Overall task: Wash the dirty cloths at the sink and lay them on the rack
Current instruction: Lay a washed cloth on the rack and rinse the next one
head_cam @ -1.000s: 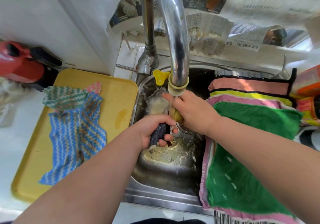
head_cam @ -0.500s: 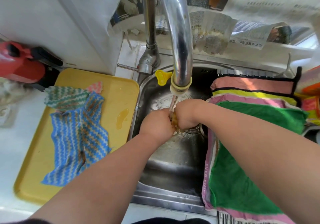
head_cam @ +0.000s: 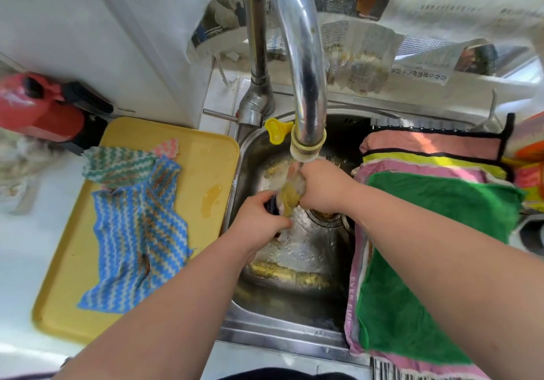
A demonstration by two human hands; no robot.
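Under the running tap (head_cam: 304,144) both my hands grip one small stained cloth (head_cam: 288,197), yellowish with a dark part. My left hand (head_cam: 259,222) holds its lower end and my right hand (head_cam: 322,186) holds its upper end, just below the spout. Water runs over the cloth into the steel sink (head_cam: 294,306). On the yellow tray (head_cam: 188,150) at the left lie a blue zigzag cloth (head_cam: 138,238) with brown stains and a green zigzag cloth (head_cam: 117,164). A green cloth (head_cam: 426,262) and pink and yellow ones lie spread on the rack at the right.
A red and black appliance (head_cam: 44,111) stands at the far left against the wall. Newspaper (head_cam: 362,52) covers the ledge behind the sink. A yellowish puddle (head_cam: 210,200) lies on the tray. A yellow plastic piece (head_cam: 276,131) sits by the tap base.
My hands were pressed together low over the drain half a second ago. They have since moved apart, the right one rising toward the spout, stretching the cloth between them.
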